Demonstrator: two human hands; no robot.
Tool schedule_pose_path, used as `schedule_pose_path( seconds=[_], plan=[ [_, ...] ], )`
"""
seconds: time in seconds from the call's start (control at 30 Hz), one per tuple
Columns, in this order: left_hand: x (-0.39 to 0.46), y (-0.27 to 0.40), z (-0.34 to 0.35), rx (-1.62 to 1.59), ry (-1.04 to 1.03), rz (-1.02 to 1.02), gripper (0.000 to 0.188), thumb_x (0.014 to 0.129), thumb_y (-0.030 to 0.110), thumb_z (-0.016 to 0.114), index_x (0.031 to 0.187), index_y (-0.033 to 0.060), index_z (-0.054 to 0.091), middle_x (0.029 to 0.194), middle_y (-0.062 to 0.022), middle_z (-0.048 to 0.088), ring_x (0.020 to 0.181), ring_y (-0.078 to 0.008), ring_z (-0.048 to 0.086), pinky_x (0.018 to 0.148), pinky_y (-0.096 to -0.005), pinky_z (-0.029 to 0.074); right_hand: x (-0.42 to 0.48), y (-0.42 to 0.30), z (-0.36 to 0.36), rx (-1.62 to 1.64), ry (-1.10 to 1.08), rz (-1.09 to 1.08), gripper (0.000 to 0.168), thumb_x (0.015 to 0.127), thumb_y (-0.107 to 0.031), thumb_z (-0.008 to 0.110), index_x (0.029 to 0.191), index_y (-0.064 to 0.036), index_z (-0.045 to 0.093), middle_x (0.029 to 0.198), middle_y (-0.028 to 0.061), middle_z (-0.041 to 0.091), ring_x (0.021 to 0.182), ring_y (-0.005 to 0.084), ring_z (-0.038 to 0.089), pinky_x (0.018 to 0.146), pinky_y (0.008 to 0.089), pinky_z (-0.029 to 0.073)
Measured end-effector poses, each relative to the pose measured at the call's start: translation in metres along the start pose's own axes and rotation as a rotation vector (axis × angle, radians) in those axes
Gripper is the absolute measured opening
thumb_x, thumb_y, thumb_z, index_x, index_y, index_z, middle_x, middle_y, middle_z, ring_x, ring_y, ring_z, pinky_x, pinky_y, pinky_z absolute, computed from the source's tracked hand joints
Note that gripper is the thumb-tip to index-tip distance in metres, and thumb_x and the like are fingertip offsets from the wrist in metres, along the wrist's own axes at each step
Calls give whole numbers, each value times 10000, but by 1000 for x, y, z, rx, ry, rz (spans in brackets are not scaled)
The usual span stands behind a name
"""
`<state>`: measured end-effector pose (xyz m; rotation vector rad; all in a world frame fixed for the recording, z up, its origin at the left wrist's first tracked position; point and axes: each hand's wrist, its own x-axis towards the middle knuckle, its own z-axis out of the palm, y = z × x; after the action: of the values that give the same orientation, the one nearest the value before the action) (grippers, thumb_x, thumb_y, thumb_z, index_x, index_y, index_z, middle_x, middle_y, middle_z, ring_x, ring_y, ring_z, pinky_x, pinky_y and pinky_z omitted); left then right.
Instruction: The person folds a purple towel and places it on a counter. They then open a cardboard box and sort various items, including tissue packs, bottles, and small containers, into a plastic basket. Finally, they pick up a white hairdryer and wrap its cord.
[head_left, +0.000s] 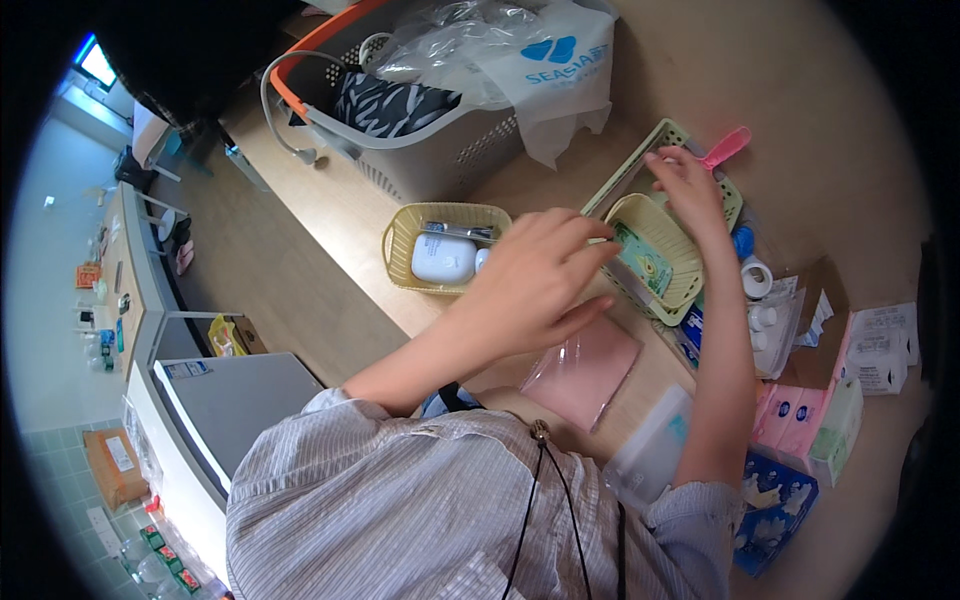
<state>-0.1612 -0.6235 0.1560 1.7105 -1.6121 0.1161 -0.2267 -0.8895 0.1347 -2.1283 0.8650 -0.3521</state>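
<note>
My left hand (551, 277), palm down with fingers apart, is over the near-left side of a green plastic basket (616, 176). Inside that basket sits a smaller yellow-green basket (694, 262) holding a green packet with an avocado picture (645, 262). My right hand (686, 184), fingers bent, hovers over the green basket's far end. A pink plastic handle (729, 146) sticks out behind it; whether my fingers touch it cannot be told. Left of my left hand, a yellow basket (397, 277) holds a white bottle (442, 257) and a clear pack with dark items (457, 229).
A grey laundry basket (442, 161) with plastic bags (555, 67) stands beyond. A pink packet in clear film (581, 367) lies close to my body. At right are an open cardboard box (817, 360), tissue packs (795, 420), white bottles (761, 319) and a blue box (776, 510).
</note>
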Motion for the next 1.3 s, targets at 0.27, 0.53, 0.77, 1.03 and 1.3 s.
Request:
schedule_pose_path(
  seconds=[0.27,0.53,0.77,1.03,1.3],
  plan=[
    [-67,-39,-58,384,-203,-305,705,611,391,862,1203,98,614,1221,-96,594,1192,-313,530,1027,-462,390,-82,-76,-7,527,-101,-288,260,919,-125,676,1167,-48,661,990,38,702,856,89,657,756,236,510],
    [-76,-48,-36,511,-177,-319,620,522,351,869,1047,134,621,1244,-108,536,1248,-316,461,1066,-569,270,-145,-101,6,80,-573,-494,347,837,-122,700,1165,-27,642,961,105,704,844,186,684,758,292,530],
    [-69,-53,-49,457,-205,-226,637,523,314,889,1086,168,628,1300,-142,471,1263,-380,407,1064,-516,324,-193,-106,-1,-70,-525,-554,333,875,-257,676,1109,-34,597,935,135,690,886,311,670,788,402,527],
    [-73,-40,-43,546,-237,-192,767,603,397,821,1317,216,607,1439,-184,405,1298,-414,377,1080,-519,317,-219,-79,0,68,-430,-499,343,843,-190,715,1129,-24,622,906,142,680,845,307,678,750,382,530],
    [-78,-12,-45,598,-342,-277,715,597,408,833,1270,270,631,1456,-171,404,1321,-418,362,1027,-536,364,-221,-46,-9,-53,-150,-346,334,852,-215,690,1097,4,624,942,206,685,862,373,663,775,443,511]
  ],
)
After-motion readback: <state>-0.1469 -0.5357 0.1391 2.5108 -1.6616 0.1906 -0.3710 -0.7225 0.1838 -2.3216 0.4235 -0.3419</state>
